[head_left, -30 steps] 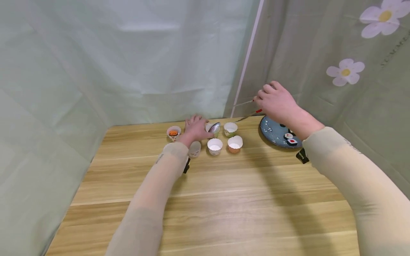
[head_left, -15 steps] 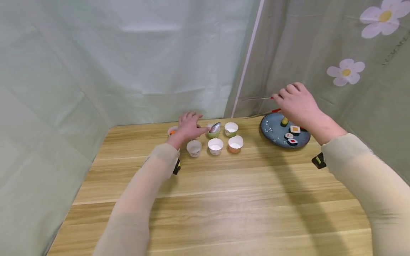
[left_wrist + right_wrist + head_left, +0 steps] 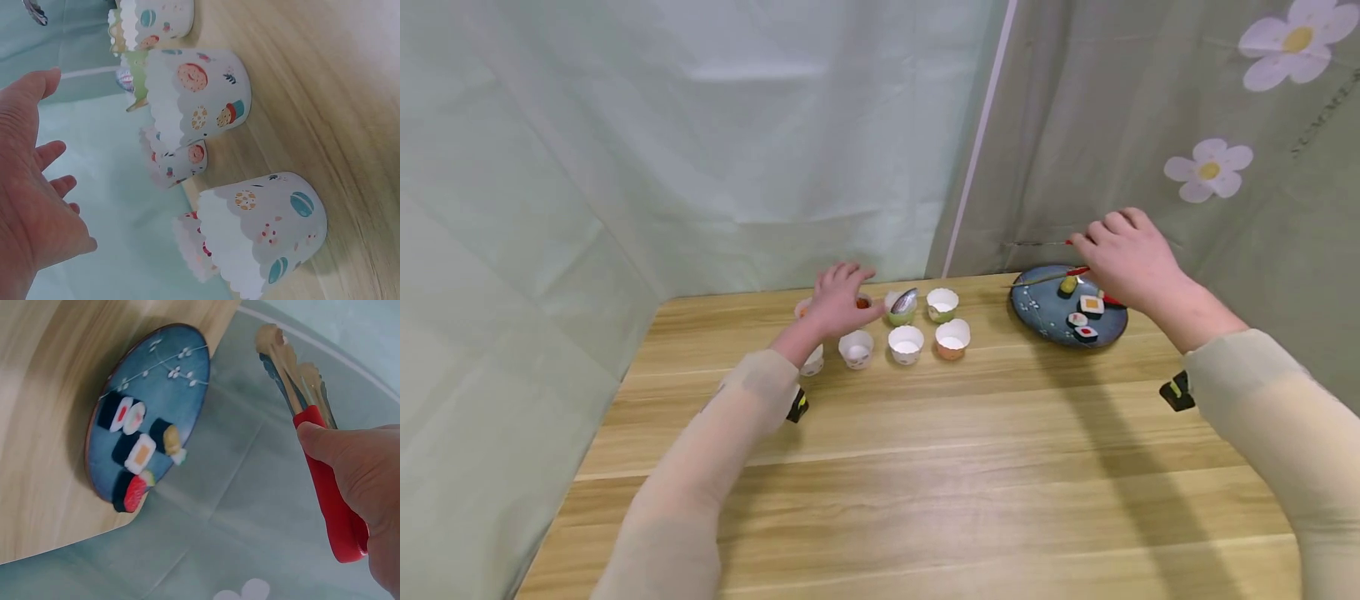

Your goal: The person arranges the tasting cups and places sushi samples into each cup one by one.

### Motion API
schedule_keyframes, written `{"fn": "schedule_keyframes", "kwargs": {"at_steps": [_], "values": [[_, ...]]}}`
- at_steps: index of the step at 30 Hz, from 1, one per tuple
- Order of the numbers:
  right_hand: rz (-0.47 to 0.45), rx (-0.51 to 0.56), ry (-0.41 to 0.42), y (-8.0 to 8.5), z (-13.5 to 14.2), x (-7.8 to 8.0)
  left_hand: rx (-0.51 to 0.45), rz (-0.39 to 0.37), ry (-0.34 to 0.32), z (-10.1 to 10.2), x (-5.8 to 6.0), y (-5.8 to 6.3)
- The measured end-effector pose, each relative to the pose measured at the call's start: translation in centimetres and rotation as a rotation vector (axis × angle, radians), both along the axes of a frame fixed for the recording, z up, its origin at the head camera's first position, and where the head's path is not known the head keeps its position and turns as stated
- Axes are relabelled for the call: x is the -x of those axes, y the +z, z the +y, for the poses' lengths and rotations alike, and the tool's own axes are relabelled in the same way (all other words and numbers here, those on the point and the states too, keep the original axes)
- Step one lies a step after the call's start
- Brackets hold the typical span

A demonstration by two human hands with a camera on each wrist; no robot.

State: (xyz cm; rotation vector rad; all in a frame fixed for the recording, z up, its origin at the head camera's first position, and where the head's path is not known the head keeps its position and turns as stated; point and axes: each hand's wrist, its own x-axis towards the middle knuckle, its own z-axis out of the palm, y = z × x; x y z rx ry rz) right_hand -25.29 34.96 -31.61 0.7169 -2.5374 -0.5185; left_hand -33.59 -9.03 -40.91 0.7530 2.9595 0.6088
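Note:
My left hand [image 3: 842, 307] hovers over the paper cups with its fingers spread and nothing in them. In the left wrist view, white printed cups [image 3: 200, 94] with scalloped rims stand beside that hand. One green cup [image 3: 902, 319] holds a silvery, fish-like piece [image 3: 905, 300]. My right hand [image 3: 369, 481] grips red-handled metal tongs [image 3: 325, 487]; their tips are apart with nothing between them. In the head view the tongs' tips reach over the left part of a blue oval plate [image 3: 1037, 321]. Several sushi pieces [image 3: 134, 453] sit on the plate.
Cups stand in two rows near the back of the wooden table [image 3: 880, 467]; an orange one [image 3: 951, 352] is at the right end of the front row. A pale curtain [image 3: 760, 167] hangs right behind the table.
My right hand has moved right with the tongs, and the tips are now over the plate. My left hand has shifted slightly left, uncovering cups in the front row.

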Motion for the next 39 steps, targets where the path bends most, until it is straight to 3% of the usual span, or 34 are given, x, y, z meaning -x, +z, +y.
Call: {"fn": "schedule_keyframes", "kwargs": {"at_steps": [8,20,35,39], "values": [[-0.002,0.009,0.011,-1.3,1.8,-0.3,0.008,0.039,-0.039,0.3,-1.6,-0.2],[-0.118,0.042,-0.096,-2.1,4.0,-3.0,0.087,0.076,-0.085,2.2,-3.6,-0.7],[-0.269,0.056,-0.192,-2.1,7.1,-6.5,-0.054,0.097,-0.084,5.4,-4.1,-1.5],[-0.286,0.066,-0.207,-2.2,7.8,-7.2,-0.065,0.085,-0.056,6.0,-3.9,-1.7]]}}
